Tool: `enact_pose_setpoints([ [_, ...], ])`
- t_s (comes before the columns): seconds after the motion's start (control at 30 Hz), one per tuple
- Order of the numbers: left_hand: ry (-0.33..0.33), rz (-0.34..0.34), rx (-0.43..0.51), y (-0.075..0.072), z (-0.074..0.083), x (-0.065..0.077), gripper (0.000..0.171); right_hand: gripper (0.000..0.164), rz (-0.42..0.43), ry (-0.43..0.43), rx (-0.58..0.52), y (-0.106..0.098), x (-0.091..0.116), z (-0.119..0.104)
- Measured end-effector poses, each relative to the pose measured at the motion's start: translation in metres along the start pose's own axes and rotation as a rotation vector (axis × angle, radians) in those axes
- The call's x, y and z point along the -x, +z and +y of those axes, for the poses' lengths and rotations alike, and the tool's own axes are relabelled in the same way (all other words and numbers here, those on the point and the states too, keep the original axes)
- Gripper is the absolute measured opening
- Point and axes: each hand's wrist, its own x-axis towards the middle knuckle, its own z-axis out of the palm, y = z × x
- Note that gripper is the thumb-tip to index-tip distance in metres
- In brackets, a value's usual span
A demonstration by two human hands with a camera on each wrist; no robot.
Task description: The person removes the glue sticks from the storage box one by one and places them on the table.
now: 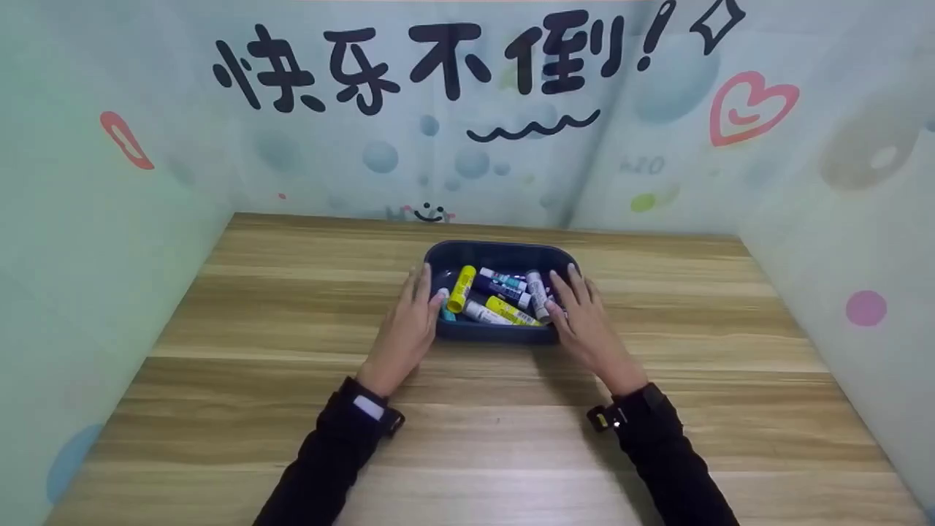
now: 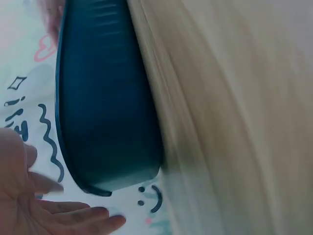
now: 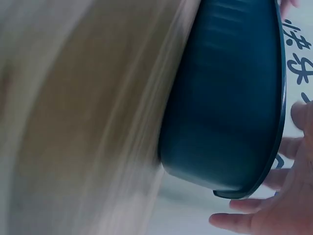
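Left hand (image 1: 402, 324) and right hand (image 1: 590, 321): both unclenched, fingers extended and spread, at opposite ends of the dark blue bin (image 1: 497, 334); whether they touch it cannot be confirmed. Bin sits on the wood-grain surface (image 1: 497, 416), with assorted tubes (image 1: 462, 289) lying inside

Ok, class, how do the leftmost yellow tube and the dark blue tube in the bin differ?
Colour: the leftmost yellow tube is mostly yellow; the dark blue tube has a white end. Pose: the yellow tube runs roughly front to back; the blue tube lies more crosswise. Both are in the bin.
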Motion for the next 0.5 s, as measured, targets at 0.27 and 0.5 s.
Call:
enact_pose_setpoints([
  [0.27,-0.085,-0.016,0.173,0.006,-0.006,-0.003,0.063,0.053,0.042,0.067,-0.081,0.003,0.000,0.006],
  [0.5,-0.149,-0.051,0.285,0.006,-0.012,-0.007,0.061,0.064,-0.031,0.155,-0.200,0.003,-0.002,0.011],
])
